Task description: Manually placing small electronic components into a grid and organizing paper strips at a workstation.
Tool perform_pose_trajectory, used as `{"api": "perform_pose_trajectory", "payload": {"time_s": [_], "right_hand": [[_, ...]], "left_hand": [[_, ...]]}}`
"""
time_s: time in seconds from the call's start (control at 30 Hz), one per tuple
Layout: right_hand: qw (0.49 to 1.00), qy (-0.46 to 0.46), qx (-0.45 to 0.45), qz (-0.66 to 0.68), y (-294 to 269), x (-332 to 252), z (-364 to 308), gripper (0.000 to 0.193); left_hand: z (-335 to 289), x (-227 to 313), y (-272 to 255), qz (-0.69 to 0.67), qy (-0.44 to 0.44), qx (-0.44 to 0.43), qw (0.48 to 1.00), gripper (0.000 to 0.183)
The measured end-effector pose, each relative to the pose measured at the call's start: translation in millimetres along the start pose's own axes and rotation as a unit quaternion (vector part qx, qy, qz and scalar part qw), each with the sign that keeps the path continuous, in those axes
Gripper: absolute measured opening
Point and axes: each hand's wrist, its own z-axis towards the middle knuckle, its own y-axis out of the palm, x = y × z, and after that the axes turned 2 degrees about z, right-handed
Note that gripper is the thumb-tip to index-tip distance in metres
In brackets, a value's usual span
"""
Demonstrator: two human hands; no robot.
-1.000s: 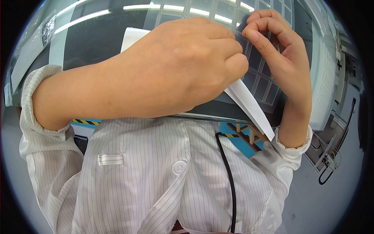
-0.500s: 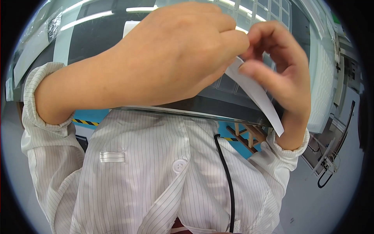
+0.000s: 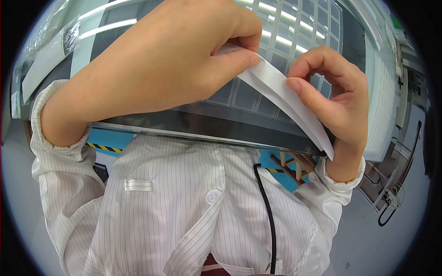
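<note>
A white paper strip (image 3: 281, 89) arcs down to the right over the glossy dark table top (image 3: 193, 118); it looks folded lengthwise or double-layered. My left hand (image 3: 209, 48) grips its upper end, thumb against bent fingers, and hides part of that end. My right hand (image 3: 338, 92) holds the strip's right edge partway along, thumb and forefinger pinched together and the other fingers curled. The strip's lower end hangs in front of my right wrist. Beneath and behind it lies a clear plastic tray (image 3: 245, 95) with rectangular compartments.
Stacked translucent trays (image 3: 378, 108) stand at the right. Clear plastic wrapping (image 3: 69, 37) and a white flat piece (image 3: 43, 69) lie at the far left. A wooden stool (image 3: 294, 165) shows below the table's near edge.
My left hand has moved left and up, away from my right hand, exposing more of the strip. My right hand has come slightly lower, its thumb and forefinger now pinched at the strip's edge.
</note>
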Motion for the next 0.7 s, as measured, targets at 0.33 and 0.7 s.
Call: {"api": "perform_pose_trajectory", "payload": {"time_s": [0.33, 0.7], "right_hand": [[0.999, 0.021, -0.027, -0.007, -37.3, 1.2, -4.2, 0.016], [0.983, 0.116, -0.067, -0.128, -44.6, 2.7, -0.6, 0.008]], "left_hand": [[-5.5, -11.4, 19.3, 0.074, 0.026, -0.005, 0.997, 0.01], [26.8, -3.5, 77.0, 0.183, 0.272, 0.095, 0.94, 0.023]]}}
